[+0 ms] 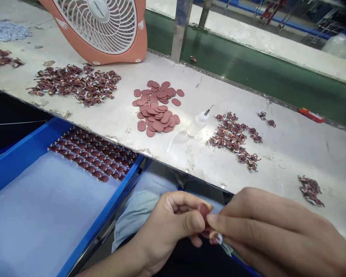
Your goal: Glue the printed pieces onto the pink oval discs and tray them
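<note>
Above my lap, my left hand [171,223] pinches a reddish-brown oval disc [203,211] between thumb and forefinger. From the other side, my right hand [271,227] is closed with its fingertips against the same piece. A small brown-and-white figure [215,237] shows just under the right fingertips, touching or joined to the disc; the fingers partly hide where they meet. On the bench beyond lie a pile of similar oval discs [157,121] and a clear squeeze bottle [198,124] with a needle tip.
Small brown figures lie in a large heap [77,82], a middle cluster [233,136] and a small group [310,190]. A blue tray [126,184] at left holds rows of assembled pieces. An orange fan [118,59] and a red cutter [311,114] are at the back.
</note>
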The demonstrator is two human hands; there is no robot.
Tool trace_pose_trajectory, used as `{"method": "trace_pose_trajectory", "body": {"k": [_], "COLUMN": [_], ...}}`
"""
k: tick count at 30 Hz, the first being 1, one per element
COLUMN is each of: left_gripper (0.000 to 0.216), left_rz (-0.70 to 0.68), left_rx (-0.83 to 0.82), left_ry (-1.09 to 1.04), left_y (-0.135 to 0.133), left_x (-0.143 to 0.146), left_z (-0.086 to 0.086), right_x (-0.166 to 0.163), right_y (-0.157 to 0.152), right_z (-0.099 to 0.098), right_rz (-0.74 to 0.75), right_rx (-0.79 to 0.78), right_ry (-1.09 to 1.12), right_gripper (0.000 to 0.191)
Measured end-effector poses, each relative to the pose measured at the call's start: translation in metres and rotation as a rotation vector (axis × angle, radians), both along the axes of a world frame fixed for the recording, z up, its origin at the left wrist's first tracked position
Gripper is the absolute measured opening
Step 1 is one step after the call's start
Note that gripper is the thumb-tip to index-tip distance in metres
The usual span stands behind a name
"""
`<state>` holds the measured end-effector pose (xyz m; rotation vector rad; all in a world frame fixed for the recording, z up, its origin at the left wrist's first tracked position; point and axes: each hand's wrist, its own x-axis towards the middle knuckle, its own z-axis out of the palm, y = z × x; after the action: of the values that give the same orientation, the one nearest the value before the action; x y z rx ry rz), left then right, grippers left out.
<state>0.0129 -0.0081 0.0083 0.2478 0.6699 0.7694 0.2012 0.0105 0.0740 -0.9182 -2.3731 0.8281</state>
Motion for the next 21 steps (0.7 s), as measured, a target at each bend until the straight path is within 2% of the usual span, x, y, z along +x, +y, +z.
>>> {"method": "trace_pose_trajectory", "body": {"k": [5,17,21], "left_gripper": [0.031,0.025,0.022], "left_rz": [0.045,0.069,0.083], "left_rx": [-0.033,-0.094,-0.105], "left_ry": [0.027,0.008,-0.009], "left_y": [0.003,0.006,0.007], "left_x": [0.002,0.003,0.004], "left_z": [-0.009,-0.011,-0.011], "right_x": [0.0,-0.005,-0.005], "right_y": [0.017,0.027,0.03], "right_z": [0.0,-0.002,-0.002], "right_rz": [0.1,0.063,0.069], "right_rx": [-0.176,-0.161,-0.174], "right_ry": [-0.029,-0.012,-0.02], "right_gripper": [0.029,0.024,0.017]}}
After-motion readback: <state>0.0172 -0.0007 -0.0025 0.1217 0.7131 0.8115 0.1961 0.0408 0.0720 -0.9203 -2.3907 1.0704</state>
